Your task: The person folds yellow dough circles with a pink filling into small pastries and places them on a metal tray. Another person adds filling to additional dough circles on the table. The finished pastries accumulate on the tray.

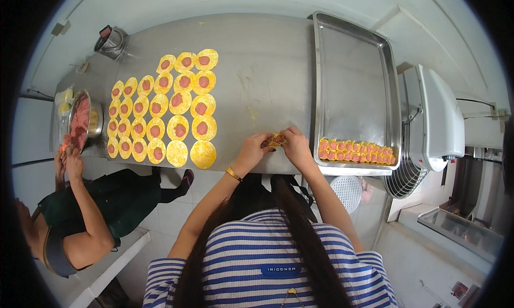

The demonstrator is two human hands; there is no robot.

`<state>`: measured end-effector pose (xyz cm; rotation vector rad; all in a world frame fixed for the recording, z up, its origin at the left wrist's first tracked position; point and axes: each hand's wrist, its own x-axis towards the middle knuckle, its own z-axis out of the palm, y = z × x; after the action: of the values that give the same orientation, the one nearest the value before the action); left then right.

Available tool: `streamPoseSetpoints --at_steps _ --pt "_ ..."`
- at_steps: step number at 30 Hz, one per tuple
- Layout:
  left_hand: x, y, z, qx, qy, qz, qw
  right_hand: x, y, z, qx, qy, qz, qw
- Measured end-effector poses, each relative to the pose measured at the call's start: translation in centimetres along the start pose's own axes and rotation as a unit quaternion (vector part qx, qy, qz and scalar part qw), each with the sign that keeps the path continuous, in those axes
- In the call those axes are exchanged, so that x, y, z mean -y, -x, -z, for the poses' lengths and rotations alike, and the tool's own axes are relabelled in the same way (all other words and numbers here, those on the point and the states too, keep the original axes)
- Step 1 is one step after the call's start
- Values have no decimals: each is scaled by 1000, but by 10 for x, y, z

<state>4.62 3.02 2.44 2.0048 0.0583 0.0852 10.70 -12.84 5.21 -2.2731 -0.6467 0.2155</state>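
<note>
Near the front edge of the steel table, my left hand and my right hand pinch a small dumpling between them. Its yellow wrapper is gathered around pink filling. To the left, rows of round yellow wrappers lie flat on the table, most topped with a lump of pink meat filling. Two nearest the front edge, including one wrapper, are bare. On my right, a large metal tray holds tight rows of finished dumplings along its near end.
A co-worker's hands are at a steel bowl of pink filling on the far left. A metal pot stands at the back left. A white machine is beyond the tray. Under the table edge is a white perforated stool.
</note>
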Motion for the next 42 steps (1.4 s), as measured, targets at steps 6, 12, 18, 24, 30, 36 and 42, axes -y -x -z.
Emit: streamPoseSetpoints --at_steps 6,12,18,24,30,36,42 --pt "-9 -10 5 59 -35 51 996 -4 -4 -2 19 -81 24 996" --pt "-7 -9 5 17 -17 16 1000 -9 4 0 -4 -27 15 999" --pt "-7 -11 4 44 -90 27 995 -11 -5 -8 28 -58 24 998" --pt "-10 -12 4 16 -7 22 1000 -9 -3 -5 14 0 6 1000" --pt "-7 -14 1 39 -32 30 998 -8 -7 -3 13 -35 38 999" --pt "-7 -15 4 27 -37 26 999 -8 -2 -3 15 9 -13 1000" --pt "-3 -17 3 11 -97 -35 995 -12 -9 -3 -25 -14 27 999"
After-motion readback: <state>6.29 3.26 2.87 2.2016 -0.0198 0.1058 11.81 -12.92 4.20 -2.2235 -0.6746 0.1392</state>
